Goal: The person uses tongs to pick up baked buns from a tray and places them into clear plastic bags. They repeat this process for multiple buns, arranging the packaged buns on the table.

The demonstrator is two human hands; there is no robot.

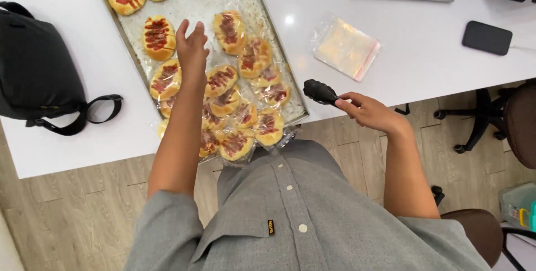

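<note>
Black bag far left on white worktop. Left hand loosely open over metal tray of sauce-topped buns, holding nothing. Clear zip bag mid-right. Right hand gripping black tongs at worktop edge. Dark phone far right.

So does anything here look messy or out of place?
Yes: the metal tray lies askew and pokes past the white table's front edge, with wrapped buns spilling over its near end. The right hand holds black tongs.

Bright, even overhead light fills the scene. A small glare spot sits on the white table. Shadows are soft, focus sharp throughout.
</note>
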